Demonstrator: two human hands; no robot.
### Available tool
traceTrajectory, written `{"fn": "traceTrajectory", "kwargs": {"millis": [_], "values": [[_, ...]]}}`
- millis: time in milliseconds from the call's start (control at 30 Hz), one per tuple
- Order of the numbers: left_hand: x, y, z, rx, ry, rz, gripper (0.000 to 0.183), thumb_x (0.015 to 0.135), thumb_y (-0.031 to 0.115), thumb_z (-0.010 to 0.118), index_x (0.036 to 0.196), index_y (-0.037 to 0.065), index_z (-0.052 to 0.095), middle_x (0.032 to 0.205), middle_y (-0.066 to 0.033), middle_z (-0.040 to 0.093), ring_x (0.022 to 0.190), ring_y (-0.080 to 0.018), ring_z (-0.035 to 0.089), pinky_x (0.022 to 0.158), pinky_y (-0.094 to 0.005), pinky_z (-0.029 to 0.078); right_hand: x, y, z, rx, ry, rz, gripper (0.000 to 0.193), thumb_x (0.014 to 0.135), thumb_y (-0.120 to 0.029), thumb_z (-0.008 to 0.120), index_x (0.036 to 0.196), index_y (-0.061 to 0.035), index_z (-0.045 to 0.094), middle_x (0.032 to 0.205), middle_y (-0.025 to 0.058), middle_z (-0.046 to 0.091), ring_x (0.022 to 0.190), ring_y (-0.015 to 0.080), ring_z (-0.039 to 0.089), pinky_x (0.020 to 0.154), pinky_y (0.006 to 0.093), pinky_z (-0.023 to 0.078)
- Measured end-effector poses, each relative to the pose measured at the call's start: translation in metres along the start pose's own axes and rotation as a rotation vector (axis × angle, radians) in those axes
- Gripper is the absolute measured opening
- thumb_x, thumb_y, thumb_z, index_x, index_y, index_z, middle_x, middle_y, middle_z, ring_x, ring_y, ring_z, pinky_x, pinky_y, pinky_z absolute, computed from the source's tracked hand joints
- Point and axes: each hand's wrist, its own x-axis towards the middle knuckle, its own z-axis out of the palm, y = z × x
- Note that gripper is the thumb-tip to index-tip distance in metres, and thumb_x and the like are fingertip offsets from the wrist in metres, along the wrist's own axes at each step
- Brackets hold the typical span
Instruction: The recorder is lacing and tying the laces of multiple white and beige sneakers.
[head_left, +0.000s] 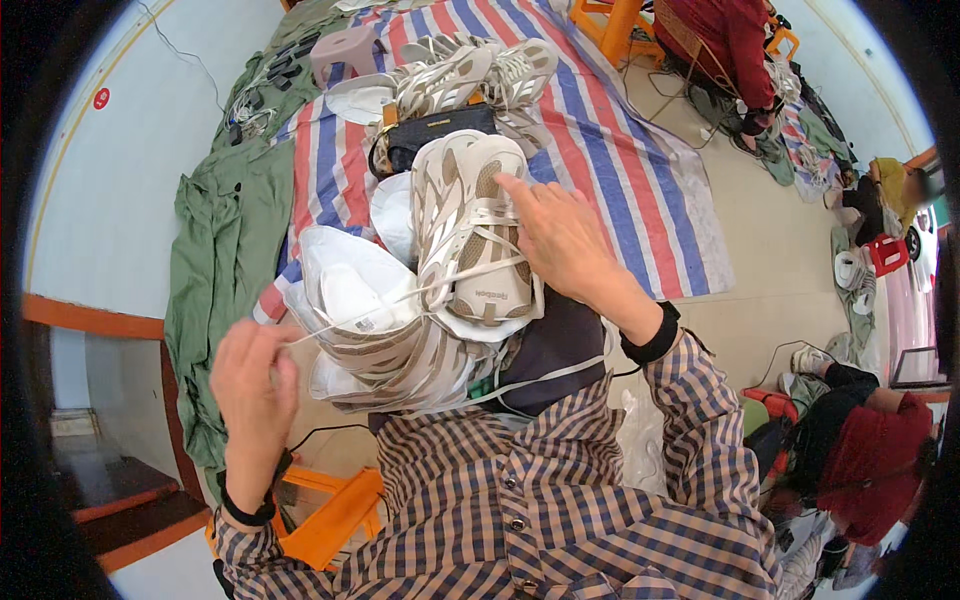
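Frame left, your left hand (255,385) pinches thin cream lace (400,300); centre, right hand (570,240) touches beige mesh sneaker (480,248), grip unclear. Likely lacing; next needs tension.

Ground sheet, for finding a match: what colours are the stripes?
Red, white and blue; ground sheet shows best in head view.

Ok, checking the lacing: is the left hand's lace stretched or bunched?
Stretched: the lace runs nearly straight from shoe to left hand.

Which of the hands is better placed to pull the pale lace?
Probably the left hand: it appears to pinch the lace, stretched fairly straight from the beige shoe. The right hand touches the shoe, seemingly better for steadying.
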Motion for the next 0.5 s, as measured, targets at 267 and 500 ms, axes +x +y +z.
{"fn": "traceTrajectory", "kwargs": {"millis": [267,500], "values": [[-0.025,-0.055,-0.020,0.146,0.211,-0.209,0.019,0.072,-0.008,0.052,0.085,0.004,0.058,0.075,-0.0087,0.048,0.065,-0.0216,0.051,0.059,-0.0302,0.042,0.022,0.016,-0.006,0.267,0.152,0.072,0.051,0.077,-0.006,0.057,0.126,-0.0068,0.046,0.084,0.0147,0.061,0.083,0.0327,0.059,0.071,0.0444,0.045],[-0.054,-0.146,-0.002,0.382,0.231,-0.290,0.014,0.081,-0.001,0.051,0.093,0.003,0.057,0.081,-0.0108,0.051,0.072,-0.0255,0.054,0.067,-0.0325,0.045,-0.007,0.023,0.011,0.140,0.062,0.135,0.049,0.079,-0.005,0.055,0.127,-0.0060,0.050,0.107,0.0171,0.063,0.097,0.0321,0.061,0.082,0.0420,0.049]]}}
